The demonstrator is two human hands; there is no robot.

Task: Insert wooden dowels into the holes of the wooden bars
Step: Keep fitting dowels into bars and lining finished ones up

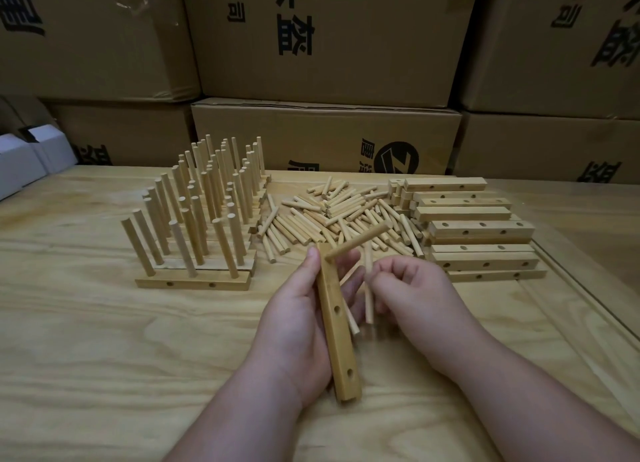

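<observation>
My left hand [294, 316] grips a long wooden bar [337, 337] lengthwise, pointing away from me. One dowel [356, 240] sticks out of the bar's far hole, slanting up to the right. Two empty holes show lower on the bar. My right hand [412, 285] pinches a loose dowel [369, 288], held roughly upright just right of the bar. Another dowel or two lie in my left palm behind the bar. A heap of loose dowels [343, 216] lies beyond my hands.
Finished bars with upright dowels [204, 212] stand in rows at the left. A stack of empty drilled bars [474, 229] lies at the right. Cardboard boxes [325, 39] wall off the back of the wooden table [104, 340]. White boxes [31, 157] sit far left.
</observation>
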